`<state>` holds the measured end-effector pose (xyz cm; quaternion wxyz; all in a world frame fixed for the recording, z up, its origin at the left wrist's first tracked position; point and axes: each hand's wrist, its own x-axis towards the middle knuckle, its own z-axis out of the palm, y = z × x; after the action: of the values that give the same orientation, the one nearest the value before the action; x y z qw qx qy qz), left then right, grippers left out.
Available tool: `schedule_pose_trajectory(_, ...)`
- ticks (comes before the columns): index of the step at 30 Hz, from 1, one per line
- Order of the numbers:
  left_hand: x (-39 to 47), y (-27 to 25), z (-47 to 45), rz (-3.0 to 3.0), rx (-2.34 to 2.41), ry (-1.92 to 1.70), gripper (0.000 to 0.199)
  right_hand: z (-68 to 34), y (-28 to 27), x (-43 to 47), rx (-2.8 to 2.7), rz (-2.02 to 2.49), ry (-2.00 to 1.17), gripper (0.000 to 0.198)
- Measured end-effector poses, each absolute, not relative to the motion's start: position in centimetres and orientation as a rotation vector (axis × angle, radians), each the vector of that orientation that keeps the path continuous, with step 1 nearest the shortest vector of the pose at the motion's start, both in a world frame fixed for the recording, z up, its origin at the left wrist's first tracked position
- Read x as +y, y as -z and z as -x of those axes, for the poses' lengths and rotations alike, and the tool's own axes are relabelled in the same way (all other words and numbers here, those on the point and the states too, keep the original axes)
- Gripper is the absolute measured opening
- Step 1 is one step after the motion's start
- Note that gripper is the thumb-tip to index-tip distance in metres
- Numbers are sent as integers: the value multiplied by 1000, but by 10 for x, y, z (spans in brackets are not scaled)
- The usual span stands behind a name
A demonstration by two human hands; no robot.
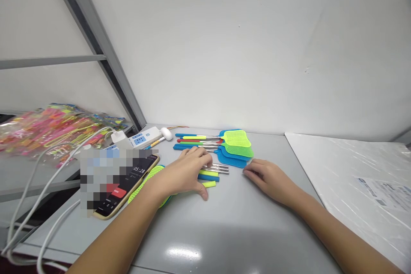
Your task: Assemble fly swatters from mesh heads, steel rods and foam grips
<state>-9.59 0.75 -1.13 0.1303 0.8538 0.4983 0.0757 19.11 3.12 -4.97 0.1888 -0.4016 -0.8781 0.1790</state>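
Observation:
My left hand (pixel 188 171) reaches over a near group of fly swatters, its thumb and fingers apart. A yellow-green swatter head (pixel 153 180) shows left of that wrist; metal rods (pixel 221 168) and blue and yellow grips (pixel 210 177) stick out to its right. Part of this group is hidden under the hand. Behind lies a stack of fly swatters with a yellow-green head (pixel 236 139) on top, blue heads (pixel 231 159) lower down, and coloured grips (pixel 189 138) pointing left. My right hand (pixel 265 177) rests beside the blue head's right corner, loosely stretched out, apparently holding nothing.
A phone (pixel 128 184) with a running timer lies at left, partly pixelated. Behind it are a power strip (pixel 141 139), white cables (pixel 35 180) and a shelf of bagged colourful goods (pixel 61 132). A plastic-wrapped white sheet (pixel 346 171) covers the table's right side.

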Motion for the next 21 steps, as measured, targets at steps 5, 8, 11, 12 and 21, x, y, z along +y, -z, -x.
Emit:
schedule_pose_trajectory(5, 6, 8, 93, -2526, 1385, -222, 40, -191, 50, 32, -2472, 1126, -507, 26)
schedule_pose_trajectory(8, 4, 8, 90, -2565, 1328, -241, 30, -190, 50, 31, -2475, 1127, -503, 27)
schedule_pose_trajectory(11, 3, 8, 87, -2593, 1290, -261, 22, -190, 50, 31, -2477, 1134, -493, 28)
schedule_pose_trajectory(12, 3, 8, 86, -2599, 1278, -273, 20, -190, 51, 31, -2478, 1136, -492, 29)
schedule_pose_trajectory(21, 6, 13, 86, -2614, 1266, -305, 23, -190, 50, 31, -2478, 1132, -493, 28)
